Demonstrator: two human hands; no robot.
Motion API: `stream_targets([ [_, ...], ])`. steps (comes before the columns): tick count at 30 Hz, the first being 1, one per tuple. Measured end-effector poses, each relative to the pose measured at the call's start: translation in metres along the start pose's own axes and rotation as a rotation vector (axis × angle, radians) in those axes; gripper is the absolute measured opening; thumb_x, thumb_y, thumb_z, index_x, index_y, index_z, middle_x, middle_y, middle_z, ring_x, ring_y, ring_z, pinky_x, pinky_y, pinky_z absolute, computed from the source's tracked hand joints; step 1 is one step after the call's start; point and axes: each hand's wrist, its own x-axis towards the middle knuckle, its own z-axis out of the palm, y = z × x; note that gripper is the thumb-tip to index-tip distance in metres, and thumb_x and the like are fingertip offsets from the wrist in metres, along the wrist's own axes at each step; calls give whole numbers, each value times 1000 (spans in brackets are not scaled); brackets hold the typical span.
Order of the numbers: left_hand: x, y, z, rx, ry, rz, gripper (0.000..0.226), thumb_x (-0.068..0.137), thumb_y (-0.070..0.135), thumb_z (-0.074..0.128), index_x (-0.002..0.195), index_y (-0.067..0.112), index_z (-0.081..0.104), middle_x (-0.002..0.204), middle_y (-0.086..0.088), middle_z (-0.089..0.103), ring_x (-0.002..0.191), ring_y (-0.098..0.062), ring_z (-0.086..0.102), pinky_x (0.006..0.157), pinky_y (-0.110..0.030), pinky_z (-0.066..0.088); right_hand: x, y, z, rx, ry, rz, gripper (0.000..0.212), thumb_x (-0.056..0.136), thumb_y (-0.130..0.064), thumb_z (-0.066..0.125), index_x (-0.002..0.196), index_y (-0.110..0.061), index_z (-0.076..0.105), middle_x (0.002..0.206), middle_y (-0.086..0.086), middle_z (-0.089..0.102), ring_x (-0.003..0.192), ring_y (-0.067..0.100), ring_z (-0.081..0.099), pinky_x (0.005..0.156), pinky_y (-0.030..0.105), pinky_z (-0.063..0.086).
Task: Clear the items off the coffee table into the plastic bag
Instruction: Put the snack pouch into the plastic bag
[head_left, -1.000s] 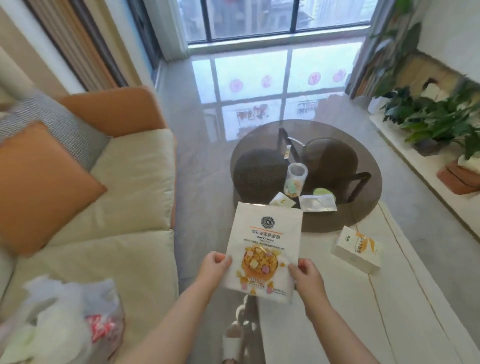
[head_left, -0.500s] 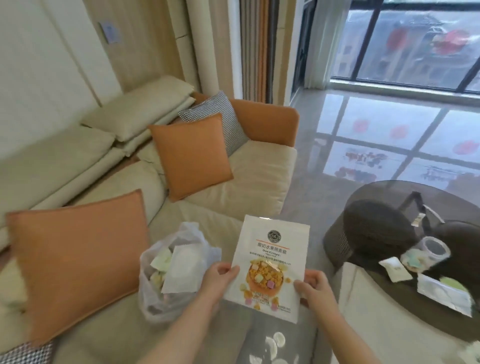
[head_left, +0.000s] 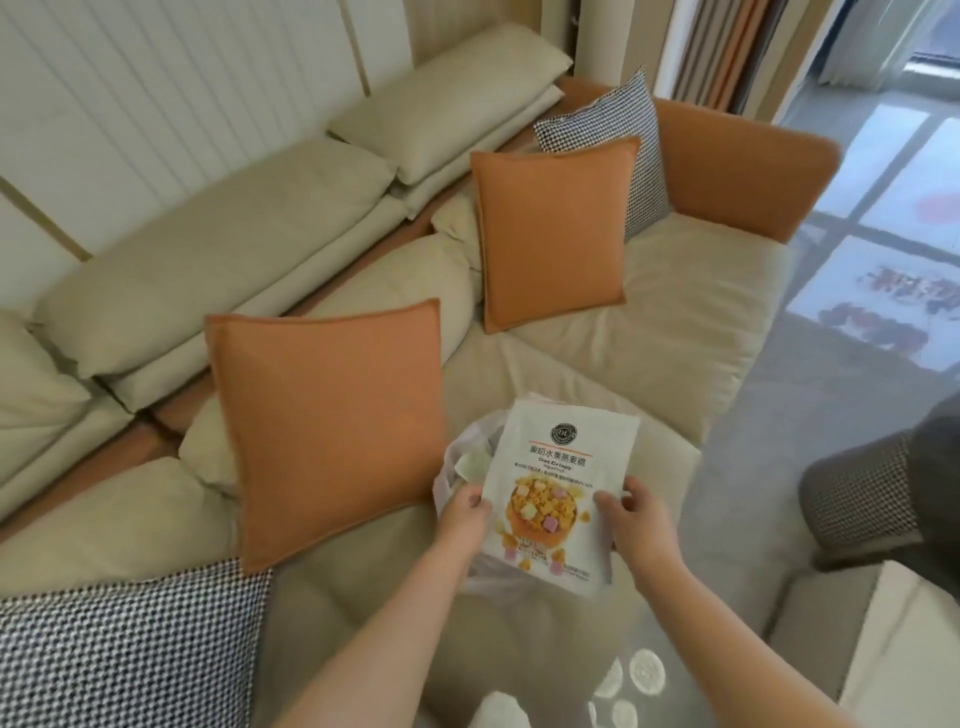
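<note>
The beige sofa (head_left: 649, 312) carries a large orange cushion (head_left: 332, 431), just left of the plastic bag (head_left: 457, 467). The white snack pouch (head_left: 558, 488) is above the bag, long axis pointing away, top slightly right. The left hand (head_left: 465, 512) and the right hand (head_left: 641, 525) pinch its side edges.

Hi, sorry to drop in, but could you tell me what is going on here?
A person is tidying up. Both hands hold a white snack packet: the left hand pinches its left edge and the right hand grips its right edge. The packet hangs right over a plastic bag that sits on the beige sofa beside an orange cushion. The bag holds some wrappers, and the packet is not yet inside it.
</note>
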Motion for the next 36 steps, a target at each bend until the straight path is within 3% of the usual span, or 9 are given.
stream_targets([
  [3, 26, -18, -10, 267, 58, -54, 33, 97, 15, 40, 116, 28, 64, 142, -6, 43, 125, -26, 45, 106, -37, 41, 13, 0, 29, -60, 32, -9, 10, 94, -14, 50, 95, -21, 56, 83, 0, 66, 74, 19, 65, 70, 37, 55],
  [5, 34, -22, -15, 385, 70, -82, 39, 100, 15, 37, 130, 31, 56, 158, -7, 15, 145, -29, 15, 115, -38, 24, 21, 2, 46, -81, 39, -9, 10, 94, -14, 50, 95, -22, 56, 81, -1, 64, 75, 21, 64, 71, 36, 54],
  [8, 59, -33, -19, 463, -5, -92, 42, 102, 18, 35, 142, 28, 41, 161, -7, -4, 148, -30, -1, 117, -41, 18, 37, 7, 67, -134, 30, -1, 8, 95, -15, 49, 94, -19, 56, 83, 1, 64, 78, 24, 62, 73, 36, 53],
  [15, 88, -47, -27, 495, -36, -87, 42, 100, 12, 37, 141, 11, 42, 150, -10, 33, 137, -29, 29, 111, -37, 28, 66, 13, 90, -80, -22, 101, 13, 96, -15, 47, 91, -24, 54, 93, 3, 66, 88, 26, 65, 83, 46, 55],
  [19, 81, -42, -29, 425, -53, -23, 46, 100, 6, 35, 146, 9, 35, 152, -5, 27, 137, -22, 33, 112, -31, 28, 74, 16, 98, -97, -211, 169, 43, 95, -4, 42, 135, -19, 38, 134, 13, 49, 123, 33, 49, 100, 54, 45],
  [22, 76, -37, -29, 420, -50, 15, 47, 98, 4, 36, 145, 9, 35, 151, -6, 28, 136, -21, 35, 111, -30, 29, 73, 16, 95, -224, -273, 171, 57, 95, -5, 42, 148, -18, 24, 146, 8, 36, 133, 28, 40, 110, 46, 37],
  [29, 63, -19, -13, 548, 40, 12, 36, 97, 8, 45, 131, 2, 50, 140, -12, 40, 124, -26, 46, 103, -31, 38, 62, 9, 57, -266, -305, 127, 50, 92, -12, 56, 140, -14, 39, 134, 8, 49, 119, 21, 51, 94, 30, 45],
  [34, 43, 11, 21, 766, 142, 70, 38, 95, 21, 47, 132, 17, 51, 139, -6, 40, 126, -27, 39, 103, -35, 39, 56, 13, 3, -305, -237, 86, 48, 91, -14, 56, 137, -12, 43, 131, 8, 52, 115, 23, 56, 74, 20, 47],
  [36, 33, 27, 43, 790, 98, 117, 40, 93, 23, 47, 133, 19, 50, 140, -4, 40, 126, -26, 41, 103, -36, 41, 52, 18, -26, -300, -217, 78, 50, 91, -16, 58, 137, -11, 42, 132, 9, 51, 117, 22, 54, 84, 22, 43],
])
